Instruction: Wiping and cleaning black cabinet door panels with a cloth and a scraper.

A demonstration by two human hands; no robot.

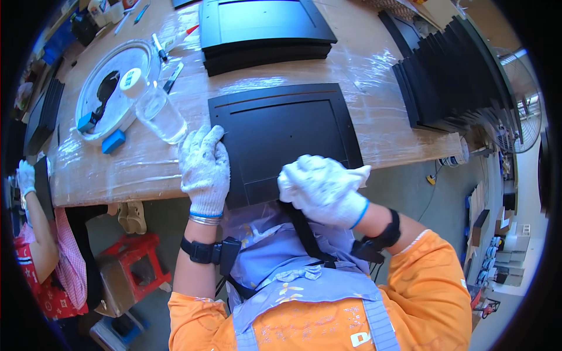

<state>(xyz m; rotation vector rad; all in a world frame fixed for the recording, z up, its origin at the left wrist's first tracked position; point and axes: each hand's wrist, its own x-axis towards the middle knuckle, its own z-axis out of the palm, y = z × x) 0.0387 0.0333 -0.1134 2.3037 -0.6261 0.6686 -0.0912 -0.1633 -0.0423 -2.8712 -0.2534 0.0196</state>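
A black rectangular panel with a recessed frame line lies at the table's near edge. My left hand, in a speckled white knit glove, holds the panel's left side with its fingers close together. Over the panel's near right part, my gloved right hand is closed around a white cloth, whose tip sticks out by the thumb side. Most of the cloth is hidden in the fist. Just beyond my left fingers leans a clear bottle with a white cap and clear liquid.
A stack of black panels stands behind; more lean in a row at right. Left are a round white tray, blue blocks, a marker and a cutter. A co-worker's gloved hand shows far left, near a red stool.
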